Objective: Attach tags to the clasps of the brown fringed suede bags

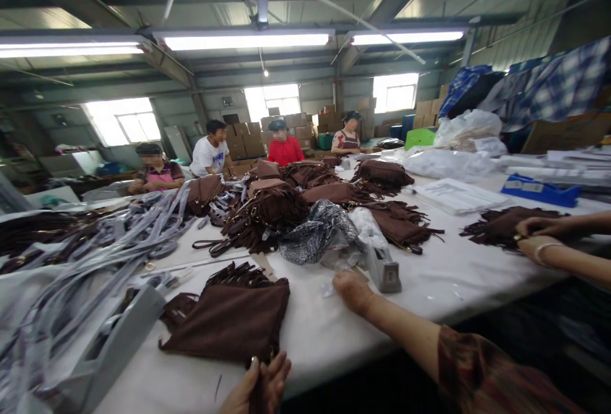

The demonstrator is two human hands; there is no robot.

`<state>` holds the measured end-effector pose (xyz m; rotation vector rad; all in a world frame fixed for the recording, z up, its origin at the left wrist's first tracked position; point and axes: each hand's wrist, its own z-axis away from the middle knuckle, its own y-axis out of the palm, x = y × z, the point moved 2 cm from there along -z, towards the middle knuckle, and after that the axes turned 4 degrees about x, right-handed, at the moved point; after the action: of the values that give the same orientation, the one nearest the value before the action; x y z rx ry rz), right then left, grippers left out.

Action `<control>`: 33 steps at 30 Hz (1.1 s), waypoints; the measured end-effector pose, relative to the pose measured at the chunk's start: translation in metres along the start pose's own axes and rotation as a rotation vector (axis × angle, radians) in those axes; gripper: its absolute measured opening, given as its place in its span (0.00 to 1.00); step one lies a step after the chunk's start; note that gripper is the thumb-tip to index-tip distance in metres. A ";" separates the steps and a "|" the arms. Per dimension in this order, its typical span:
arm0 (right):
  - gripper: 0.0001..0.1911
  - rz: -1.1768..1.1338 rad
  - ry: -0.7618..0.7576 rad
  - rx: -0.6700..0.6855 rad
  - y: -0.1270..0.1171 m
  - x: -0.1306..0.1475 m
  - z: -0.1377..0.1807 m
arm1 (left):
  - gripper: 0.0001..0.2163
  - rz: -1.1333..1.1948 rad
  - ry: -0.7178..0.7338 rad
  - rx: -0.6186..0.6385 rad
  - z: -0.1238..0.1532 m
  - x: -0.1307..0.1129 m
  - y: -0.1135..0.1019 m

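Observation:
A dark brown fringed bag (229,318) lies flat on the white table in front of me, its fringe pointing away. My left hand (260,385) is at the bag's near right corner, thumb and fingers partly spread; whether it touches the bag is unclear. Farther out, my right hand (353,293) is closed beside a grey tape dispenser (384,271). A bit of clear plastic (328,288) shows by its fingertips, but what the fingers grip is hidden. Behind the dispenser lies crumpled black-and-white patterned material (317,232).
Brown fringed bags (277,200) are piled mid-table. Plastic-wrapped straps (119,248) and a grey bin (105,350) fill the left. At right, a co-worker's hands (539,239) handle another brown bag (496,226) near a blue holder (539,191). Several people work across the table.

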<state>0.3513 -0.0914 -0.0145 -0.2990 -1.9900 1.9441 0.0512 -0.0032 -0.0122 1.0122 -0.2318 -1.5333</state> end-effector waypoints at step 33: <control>0.08 -1.384 0.192 0.389 0.022 0.182 0.046 | 0.15 -0.383 0.288 -0.054 0.014 0.015 -0.013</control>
<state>0.1646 -0.0635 -0.0189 0.7632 -1.0354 1.1847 0.0335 -0.0181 -0.0194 1.2694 0.2167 -1.6974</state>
